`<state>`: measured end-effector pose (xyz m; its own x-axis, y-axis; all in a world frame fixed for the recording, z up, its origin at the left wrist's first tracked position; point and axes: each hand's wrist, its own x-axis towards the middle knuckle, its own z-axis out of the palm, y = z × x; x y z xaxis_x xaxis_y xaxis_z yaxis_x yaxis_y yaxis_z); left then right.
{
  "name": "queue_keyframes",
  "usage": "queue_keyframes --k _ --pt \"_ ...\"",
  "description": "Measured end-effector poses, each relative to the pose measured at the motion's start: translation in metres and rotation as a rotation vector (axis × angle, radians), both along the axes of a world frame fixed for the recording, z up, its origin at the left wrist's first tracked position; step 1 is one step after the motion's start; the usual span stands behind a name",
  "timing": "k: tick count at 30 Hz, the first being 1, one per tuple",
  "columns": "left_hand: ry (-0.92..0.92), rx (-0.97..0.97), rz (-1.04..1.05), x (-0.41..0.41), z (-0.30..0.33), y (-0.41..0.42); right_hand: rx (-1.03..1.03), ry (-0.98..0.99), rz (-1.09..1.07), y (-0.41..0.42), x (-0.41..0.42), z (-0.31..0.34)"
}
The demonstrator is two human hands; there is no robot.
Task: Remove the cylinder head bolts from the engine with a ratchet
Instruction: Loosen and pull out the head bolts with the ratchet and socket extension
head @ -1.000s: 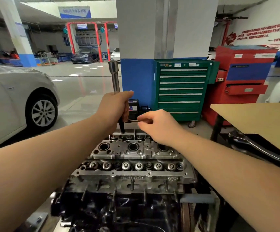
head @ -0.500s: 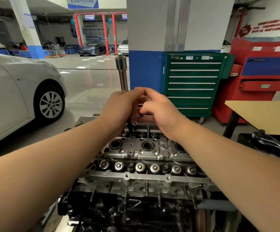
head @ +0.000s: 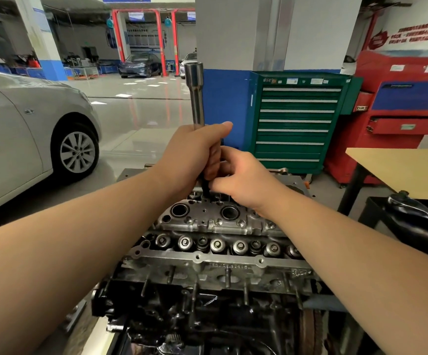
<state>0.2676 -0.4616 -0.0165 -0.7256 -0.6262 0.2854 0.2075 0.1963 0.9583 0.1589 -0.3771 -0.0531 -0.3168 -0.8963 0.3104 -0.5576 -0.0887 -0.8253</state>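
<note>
Both hands are now sitting closer together than a second ago, the right hand (head: 243, 180) having come in against the left hand (head: 195, 155). Its grip is closing round one long steel tool (head: 197, 98), standing upright over the far side of the cylinder head (head: 207, 221); right fingers are pinching at the dark shaft below. Steel looks heavy, stiff, possibly oily, so holding low near the bolt seems wisest. Bolts themselves are hiding; no count possible.
</note>
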Motion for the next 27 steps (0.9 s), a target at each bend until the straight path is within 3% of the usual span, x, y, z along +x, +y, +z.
queue_keyframes --k 7,9,11,13,15,20,23,27 --pt "-0.087 -0.105 -0.145 0.010 0.001 -0.005 0.009 0.134 0.014 0.000 -0.001 0.000" --pt "-0.138 -0.200 -0.091 0.015 0.006 0.000 0.011 0.170 -0.009 0.001 -0.002 0.000" --pt "-0.156 -0.326 0.090 0.022 0.011 0.004 0.029 0.191 -0.012 0.001 -0.002 0.000" --pt "-0.088 -0.306 0.228 0.036 0.017 0.007 0.049 0.207 -0.015 0.002 0.001 0.001" --pt "0.017 -0.236 0.198 0.053 0.019 0.007 0.058 0.248 -0.025 0.002 0.003 0.000" --pt "0.089 -0.363 0.244 0.054 0.004 0.016 0.062 0.285 -0.085 0.000 0.003 -0.002" --pt "0.180 -0.369 0.313 0.042 -0.010 0.019 0.002 0.201 0.016 0.002 0.003 -0.002" --pt "0.134 -0.418 0.336 0.037 -0.011 0.012 -0.024 0.173 0.015 0.002 0.002 -0.002"
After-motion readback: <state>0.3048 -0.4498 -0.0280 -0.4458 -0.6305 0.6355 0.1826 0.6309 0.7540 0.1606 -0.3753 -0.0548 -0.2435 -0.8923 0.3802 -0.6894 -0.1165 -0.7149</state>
